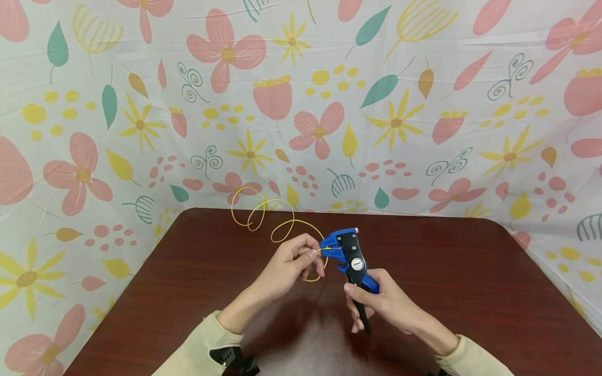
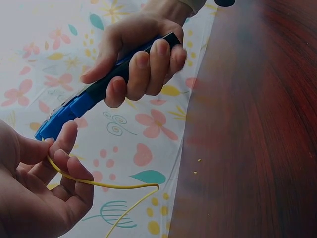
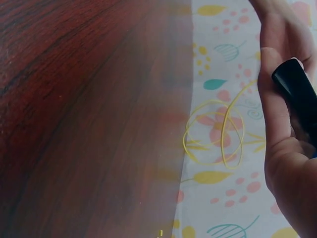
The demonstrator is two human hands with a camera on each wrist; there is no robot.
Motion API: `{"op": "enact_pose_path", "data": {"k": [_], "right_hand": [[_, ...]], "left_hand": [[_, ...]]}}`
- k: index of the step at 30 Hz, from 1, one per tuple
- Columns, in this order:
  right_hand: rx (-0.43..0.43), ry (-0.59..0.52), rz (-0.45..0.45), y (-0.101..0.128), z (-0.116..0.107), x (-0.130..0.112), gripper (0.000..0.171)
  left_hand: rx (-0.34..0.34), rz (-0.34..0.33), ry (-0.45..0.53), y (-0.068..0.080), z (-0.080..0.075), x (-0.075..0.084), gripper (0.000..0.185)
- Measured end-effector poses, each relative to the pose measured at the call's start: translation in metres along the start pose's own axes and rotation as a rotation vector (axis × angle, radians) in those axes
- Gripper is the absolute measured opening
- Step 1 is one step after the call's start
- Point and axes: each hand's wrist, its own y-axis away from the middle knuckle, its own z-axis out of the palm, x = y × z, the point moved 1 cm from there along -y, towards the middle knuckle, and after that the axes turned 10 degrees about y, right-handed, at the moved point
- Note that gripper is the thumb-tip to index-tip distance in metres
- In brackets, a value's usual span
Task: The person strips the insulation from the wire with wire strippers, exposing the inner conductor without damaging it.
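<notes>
Right hand [image 1: 392, 303]: fingers curled round the black handles of a blue wire stripper [image 1: 350, 258], held above the dark wooden table [image 1: 470, 292]. Left hand [image 1: 287, 266]: thumb and fingertips pinched a yellow wire [image 1: 277, 222] at the stripper's head; the wire's loops coiled behind, toward the floral cloth [image 1: 301, 104]

The left hand [image 1: 287, 263] and right hand [image 1: 383, 303] are above the table [image 1: 470, 292], left hand to the left. The stripper [image 1: 350, 258] stands in the right hand, its head beside the left fingers. The wire [image 1: 277, 219] coils behind the left hand. A cloth [image 1: 329, 104] hangs behind the table.
</notes>
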Motion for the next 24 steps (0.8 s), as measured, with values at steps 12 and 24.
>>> {"op": "enact_pose_path", "data": {"k": [12, 24], "right_hand": [[0.006, -0.022, 0.028, 0.0003, 0.0011, -0.0011, 0.020], [0.019, 0.000, -0.002, 0.0010, 0.0016, -0.0010, 0.018]], "left_hand": [[0.008, -0.013, 0.003, 0.0002, 0.0001, 0.0011, 0.014], [0.006, -0.001, 0.003, -0.0006, 0.0007, 0.0016, 0.015]]}}
